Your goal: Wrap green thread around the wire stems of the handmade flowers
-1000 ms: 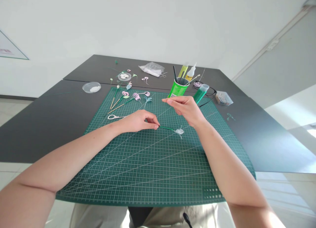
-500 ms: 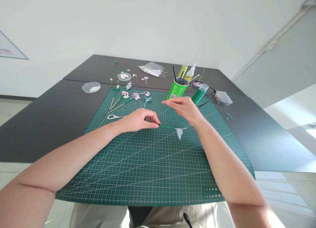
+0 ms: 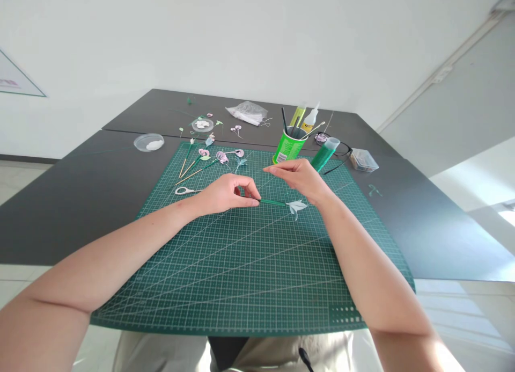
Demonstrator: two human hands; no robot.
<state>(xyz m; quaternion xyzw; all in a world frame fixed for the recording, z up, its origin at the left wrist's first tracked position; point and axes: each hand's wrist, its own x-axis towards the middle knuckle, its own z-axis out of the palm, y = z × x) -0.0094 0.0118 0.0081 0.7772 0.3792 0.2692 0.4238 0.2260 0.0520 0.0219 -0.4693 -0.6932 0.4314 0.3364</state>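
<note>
Between the thumb and forefinger of my left hand is the green stem of a craft flower. The stem lies nearly level, and its pale blue-white petals point right. My right hand hovers above and behind the petals, thumb and fingertips pinched together; whatever is between them is too fine to make out. White-handled scissors lie just left of my left hand, their blades partly covered by it. Beneath both hands spreads a green cutting mat.
Several pink flowers on sticks lie at the mat's back left. Behind my right hand stand a green can of tools, a green tube and a glue bottle. Shallow dishes, a plastic bag and a clear box are farther out.
The flower has turned about its stem: its petals hung down before and now fan out to the right. The stem has risen slightly. My right hand has barely moved.
</note>
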